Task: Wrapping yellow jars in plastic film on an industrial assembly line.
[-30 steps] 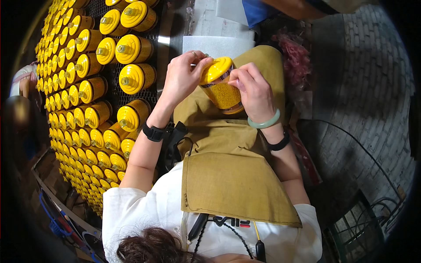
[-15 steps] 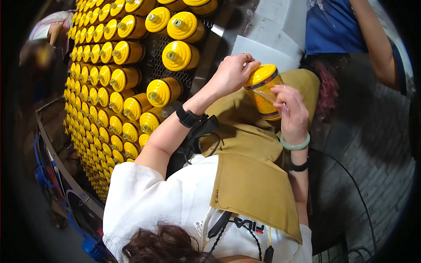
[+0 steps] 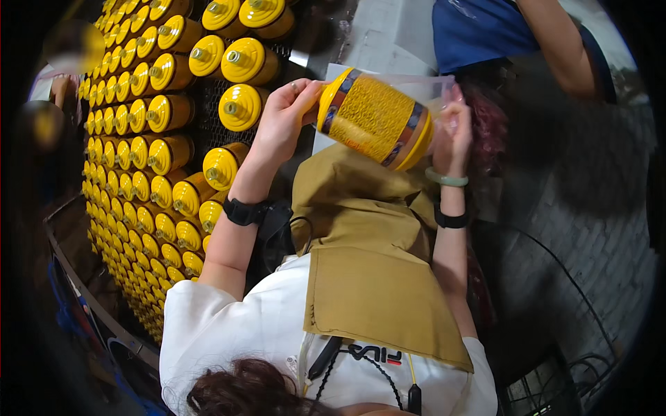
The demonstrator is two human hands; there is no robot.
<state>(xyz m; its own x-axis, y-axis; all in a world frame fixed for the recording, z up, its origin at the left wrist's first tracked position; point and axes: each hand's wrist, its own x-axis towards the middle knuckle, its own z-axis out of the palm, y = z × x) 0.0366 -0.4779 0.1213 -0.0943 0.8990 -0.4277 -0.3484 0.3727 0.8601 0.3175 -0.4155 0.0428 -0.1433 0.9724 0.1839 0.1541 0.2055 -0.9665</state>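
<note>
A yellow canister (image 3: 373, 116) with a textured yellow body and dark patterned bands is held tilted above my lap. My left hand (image 3: 283, 118) is closed on its upper left end, thumb and fingers pinching there. Around the other end, my right hand (image 3: 452, 132) is closed on a sheet of clear plastic film (image 3: 424, 87), which spreads behind and beside the canister. Whether the film wraps the canister or only lies against it, I cannot tell. To the left stand many similar yellow canisters (image 3: 239, 61) with metal threaded stubs on their round ends.
The canisters stand on a dark mesh surface (image 3: 208, 118) with a metal edge. Pale sheets (image 3: 381, 41) lie beyond my lap. Pinkish plastic (image 3: 489, 132) hangs at the right, near another person's blue clothing (image 3: 479, 38) and arm (image 3: 558, 41). A black cable (image 3: 555, 263) runs along the floor.
The canister has swung from nearly upright to a slanted, more sideways position, and it sits farther left. My hands have moved apart, with the film stretched more openly beside the right one.
</note>
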